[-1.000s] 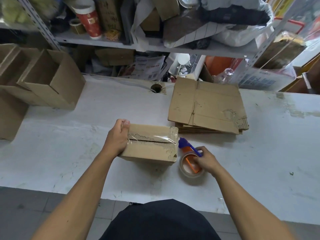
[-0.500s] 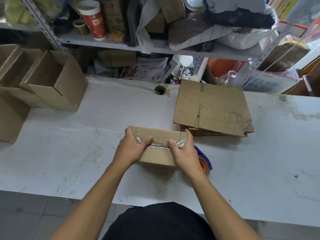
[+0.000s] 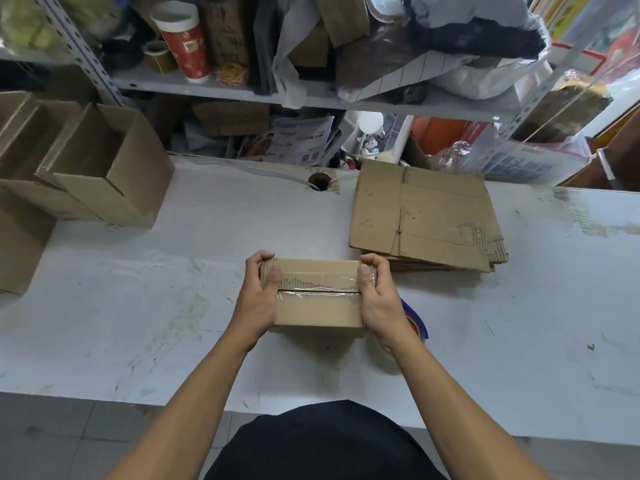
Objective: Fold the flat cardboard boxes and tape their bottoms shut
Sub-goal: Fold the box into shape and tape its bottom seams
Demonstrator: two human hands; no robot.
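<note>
Folded cardboard box [image 3: 317,294] sits at centre of frame on the white table [image 3: 173,289], taped bottom facing up. Clear tape [image 3: 318,289] runs along the seam between the two closed flaps. Left hand [image 3: 258,299] grips the box's left end, thumb laid on top over the tape, fingers curled over the far edge. Right hand [image 3: 379,299] grips the right end likewise, thumb on top, fingers wrapped over the far corner. Tape dispenser [image 3: 414,325], blue and orange, lies on the table just right of the box, largely hidden behind the right wrist. Stack of flat cardboard boxes [image 3: 422,216] lies right of centre, further back. Assembled open boxes [image 3: 104,171] stand at left of frame. Cluttered metal shelf [image 3: 242,91] spans the top, with a red paper cup [image 3: 183,39] at upper left.
</note>
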